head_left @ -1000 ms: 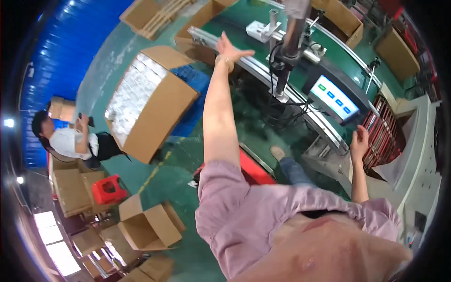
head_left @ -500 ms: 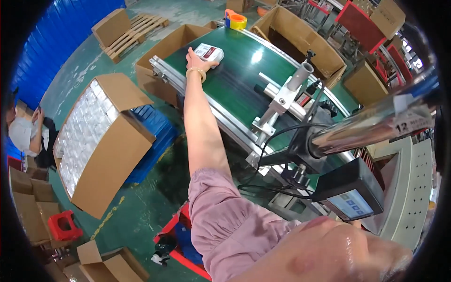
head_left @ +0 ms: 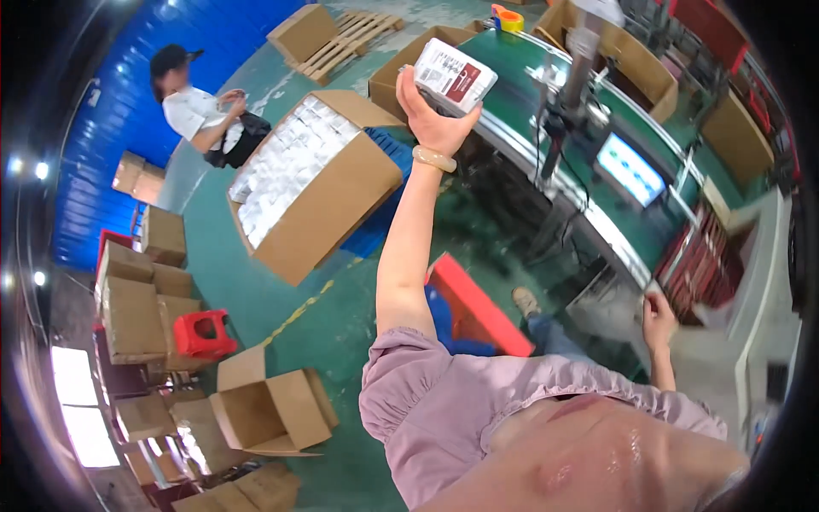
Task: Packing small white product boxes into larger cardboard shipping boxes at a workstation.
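Raised above the near edge of the green conveyor belt (head_left: 529,72), my left hand (head_left: 433,124) grips a small white pack (head_left: 452,77) with a dark red and white printed label. Fingers wrap its left side and the thumb lies at its lower right. A pale bangle circles that wrist. Low on the right, my right hand (head_left: 659,322) is by the conveyor's metal side rail, its fingers curled; what they hold, if anything, is too small to make out. Left of my forearm, a big open carton (head_left: 328,218) is packed with rows of white packs.
A lit screen (head_left: 630,169) and a metal post (head_left: 580,64) stand over the belt. An orange-yellow tape dispenser (head_left: 508,19) sits at its far end. A person (head_left: 205,115) in white stands beyond the carton. Empty cartons (head_left: 273,410) and a red stool (head_left: 205,333) are at lower left.
My left hand has lifted the white pack off the belt and brought it nearer. My view has turned, so the carton and person appear further right; my right hand has come into view.
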`<state>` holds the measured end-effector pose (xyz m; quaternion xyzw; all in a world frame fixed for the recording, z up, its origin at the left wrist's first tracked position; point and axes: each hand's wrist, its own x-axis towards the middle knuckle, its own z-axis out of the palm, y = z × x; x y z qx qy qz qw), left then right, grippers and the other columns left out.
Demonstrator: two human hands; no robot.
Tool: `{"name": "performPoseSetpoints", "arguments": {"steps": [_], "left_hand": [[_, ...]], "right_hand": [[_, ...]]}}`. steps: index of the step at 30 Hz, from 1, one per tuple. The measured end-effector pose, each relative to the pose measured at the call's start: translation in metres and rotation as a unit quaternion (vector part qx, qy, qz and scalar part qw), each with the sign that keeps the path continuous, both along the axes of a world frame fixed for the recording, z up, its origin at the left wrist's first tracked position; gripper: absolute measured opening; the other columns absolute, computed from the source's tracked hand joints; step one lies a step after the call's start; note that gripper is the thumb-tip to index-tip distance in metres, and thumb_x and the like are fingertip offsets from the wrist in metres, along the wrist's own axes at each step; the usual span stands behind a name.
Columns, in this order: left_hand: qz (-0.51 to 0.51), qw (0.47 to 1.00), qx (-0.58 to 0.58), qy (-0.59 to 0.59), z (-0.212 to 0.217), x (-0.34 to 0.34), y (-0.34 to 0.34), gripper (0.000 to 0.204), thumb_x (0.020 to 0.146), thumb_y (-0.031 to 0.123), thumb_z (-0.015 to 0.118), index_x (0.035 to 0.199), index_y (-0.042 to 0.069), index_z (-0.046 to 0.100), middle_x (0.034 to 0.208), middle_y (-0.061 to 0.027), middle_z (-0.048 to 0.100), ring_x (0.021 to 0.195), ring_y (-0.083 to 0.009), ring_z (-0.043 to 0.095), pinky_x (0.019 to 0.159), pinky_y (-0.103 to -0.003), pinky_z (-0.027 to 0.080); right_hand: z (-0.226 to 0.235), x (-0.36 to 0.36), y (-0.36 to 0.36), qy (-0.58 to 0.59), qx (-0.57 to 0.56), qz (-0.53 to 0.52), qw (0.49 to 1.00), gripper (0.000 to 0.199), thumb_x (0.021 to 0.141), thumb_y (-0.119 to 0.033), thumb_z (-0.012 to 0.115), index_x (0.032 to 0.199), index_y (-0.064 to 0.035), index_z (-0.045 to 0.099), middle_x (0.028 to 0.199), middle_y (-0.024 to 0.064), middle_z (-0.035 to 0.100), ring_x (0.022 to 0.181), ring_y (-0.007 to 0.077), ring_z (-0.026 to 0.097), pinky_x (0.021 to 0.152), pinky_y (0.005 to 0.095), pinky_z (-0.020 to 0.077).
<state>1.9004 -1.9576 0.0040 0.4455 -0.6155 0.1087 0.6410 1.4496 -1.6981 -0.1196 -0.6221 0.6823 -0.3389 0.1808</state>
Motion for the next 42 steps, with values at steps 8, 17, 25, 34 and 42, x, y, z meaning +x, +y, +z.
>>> {"name": "performPoseSetpoints", "arguments": {"steps": [8,17,25,34,42], "left_hand": [[-0.289,0.766,0.39,0.421,-0.062,-0.065,0.311,0.096,0.065,-0.007,0.067,0.136,0.013,0.005,0.129,-0.014,0.032,0.114,-0.0271,0.039,0.096,-0.038,0.035],[-0.016,0.622,0.392,0.678,-0.12,-0.053,0.584,0.094,0.066,0.001,0.071,0.135,0.017,0.008,0.13,-0.0182,0.025,0.107,-0.0291,0.044,0.084,-0.041,0.043],[0.006,0.7,0.37,0.611,-0.117,0.1,0.625,0.08,0.073,0.015,0.069,0.134,0.017,0.016,0.12,-0.0111,0.039,0.084,-0.016,0.05,0.065,-0.024,0.041],[0.101,0.71,0.445,0.536,-0.102,0.347,0.627,0.048,0.077,0.02,0.065,0.12,0.011,0.044,0.108,-0.0054,0.049,0.081,-0.0118,0.051,0.06,-0.019,0.04],[0.146,0.609,0.396,0.671,-0.151,0.456,0.554,0.034,0.082,0.018,0.061,0.111,0.006,0.049,0.097,-0.0034,0.055,0.076,-0.0141,0.056,0.063,-0.023,0.046]], "right_hand": [[0.106,0.147,0.078,0.009,-0.093,0.31,0.946,0.085,0.059,-0.031,0.071,0.128,-0.0033,0.031,0.124,0.0204,0.037,0.117,0.035,0.035,0.098,0.042,0.0295],[0.048,0.293,0.227,0.017,-0.011,0.542,0.84,0.101,0.051,-0.043,0.075,0.127,0.0042,0.029,0.115,0.0264,0.041,0.103,0.0405,0.042,0.09,0.0475,0.0329],[0.023,0.458,0.199,-0.106,0.008,0.527,0.843,0.083,0.051,-0.032,0.078,0.114,0.005,0.04,0.109,0.0222,0.046,0.104,0.0361,0.045,0.091,0.0398,0.0372],[0.069,0.673,0.026,-0.039,-0.176,0.465,0.867,0.075,0.054,-0.025,0.077,0.119,-0.0041,0.045,0.119,0.0162,0.047,0.111,0.0332,0.042,0.095,0.0389,0.034],[0.011,0.928,-0.204,-0.126,-0.087,0.498,0.854,0.08,0.056,-0.03,0.077,0.123,-0.0038,0.041,0.123,0.0179,0.045,0.114,0.0322,0.042,0.096,0.0371,0.0345]]}}
